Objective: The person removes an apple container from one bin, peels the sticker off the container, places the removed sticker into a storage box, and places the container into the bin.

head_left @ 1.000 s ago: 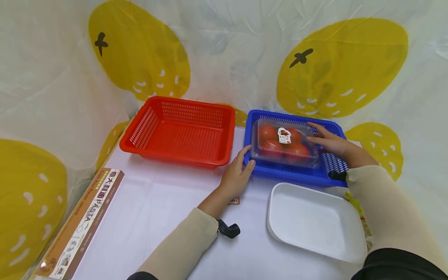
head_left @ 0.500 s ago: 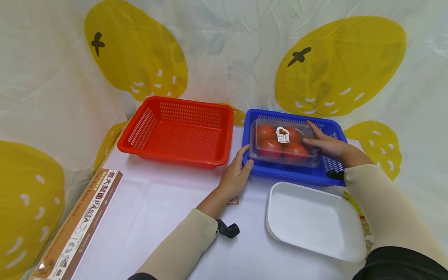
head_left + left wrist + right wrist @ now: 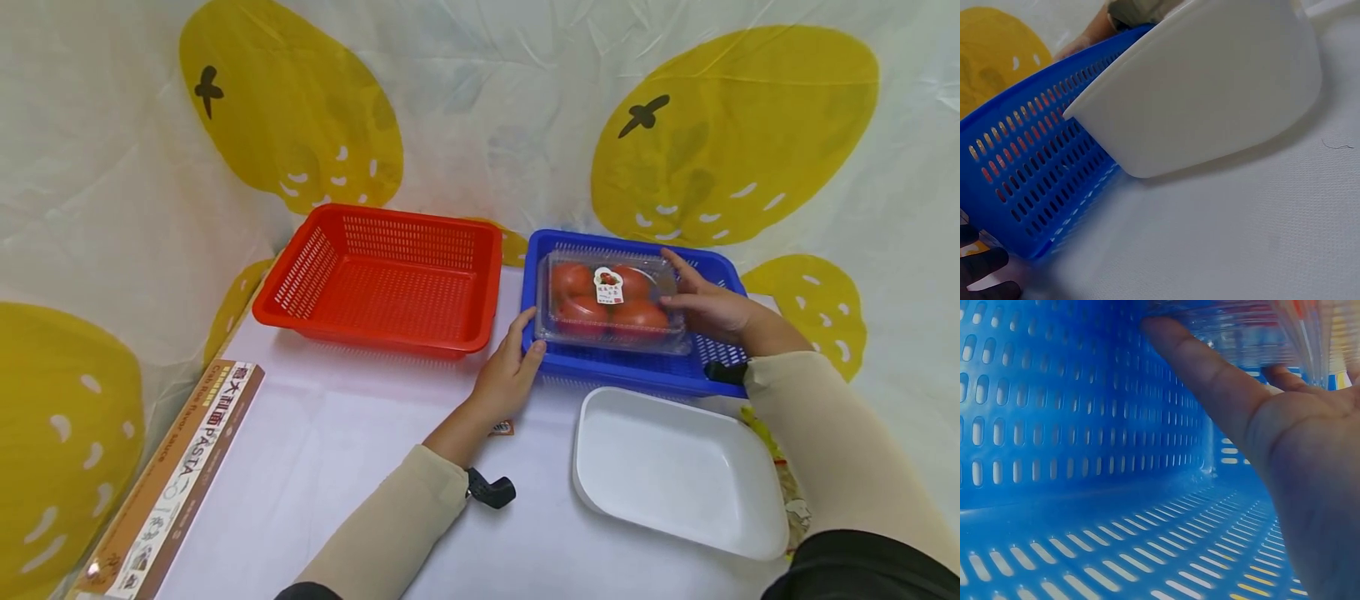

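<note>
In the head view, a clear plastic box of tomatoes (image 3: 609,321) with a white label lies inside the blue basket (image 3: 622,372). My right hand (image 3: 716,308) grips the box's right end, thumb on the near side and fingers on the far side. From the right wrist, the box (image 3: 1235,344) is seen above the slotted basket floor (image 3: 1147,550). My left hand (image 3: 506,375) touches the basket's left rim near its front corner, fingers fairly straight and thumb apart. Only dark fingertips (image 3: 985,265) show beside the basket in the left wrist view.
A red basket (image 3: 405,300) stands left of the blue one. The white tray (image 3: 678,475) sits in front of the blue basket, with a partly hidden yellow packet (image 3: 765,437) beside it. A long pasta box (image 3: 176,475) lies along the table's left edge. A small packet (image 3: 502,428) is partly under my left wrist.
Very little differs. The head view shifts slightly, and my right hand with the tomato box's right end sits a touch higher and farther right. My left hand stays at the basket rim.
</note>
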`<state>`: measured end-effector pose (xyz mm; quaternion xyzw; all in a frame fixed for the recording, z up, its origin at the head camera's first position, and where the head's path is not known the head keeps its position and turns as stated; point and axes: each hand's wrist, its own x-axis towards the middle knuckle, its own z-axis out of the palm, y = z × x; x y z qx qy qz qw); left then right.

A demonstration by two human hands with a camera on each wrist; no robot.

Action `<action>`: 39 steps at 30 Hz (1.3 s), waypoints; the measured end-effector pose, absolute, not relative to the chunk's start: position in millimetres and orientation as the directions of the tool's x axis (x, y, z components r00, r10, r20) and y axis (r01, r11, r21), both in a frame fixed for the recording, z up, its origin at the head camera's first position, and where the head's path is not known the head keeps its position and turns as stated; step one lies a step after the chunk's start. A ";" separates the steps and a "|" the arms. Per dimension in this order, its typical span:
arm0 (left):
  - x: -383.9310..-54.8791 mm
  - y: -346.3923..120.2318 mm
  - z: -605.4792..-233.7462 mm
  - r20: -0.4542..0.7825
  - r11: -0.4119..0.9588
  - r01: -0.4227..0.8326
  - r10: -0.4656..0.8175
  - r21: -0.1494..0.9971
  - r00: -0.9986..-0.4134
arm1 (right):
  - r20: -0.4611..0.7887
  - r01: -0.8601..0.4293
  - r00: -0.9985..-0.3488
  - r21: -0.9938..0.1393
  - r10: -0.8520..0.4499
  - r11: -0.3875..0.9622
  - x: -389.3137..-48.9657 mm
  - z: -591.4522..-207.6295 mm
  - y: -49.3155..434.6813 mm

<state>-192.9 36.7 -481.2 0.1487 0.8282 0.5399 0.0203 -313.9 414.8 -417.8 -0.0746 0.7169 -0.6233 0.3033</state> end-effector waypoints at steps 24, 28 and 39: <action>-190.0 38.1 -478.1 0.096 0.365 0.181 0.237 0.913 -0.967 | -0.270 0.226 -0.858 -0.962 -0.436 0.151 -308.9 -407.3 421.7; -190.0 39.3 -475.8 0.110 0.350 0.186 0.226 0.918 -0.968 | -0.234 0.226 -0.861 -0.971 -0.451 0.073 -307.4 -402.2 422.0; -186.4 42.0 -457.4 0.126 0.341 0.182 0.180 0.922 -0.976 | -0.179 0.205 -0.867 -0.979 -0.465 -0.005 -299.0 -384.4 418.1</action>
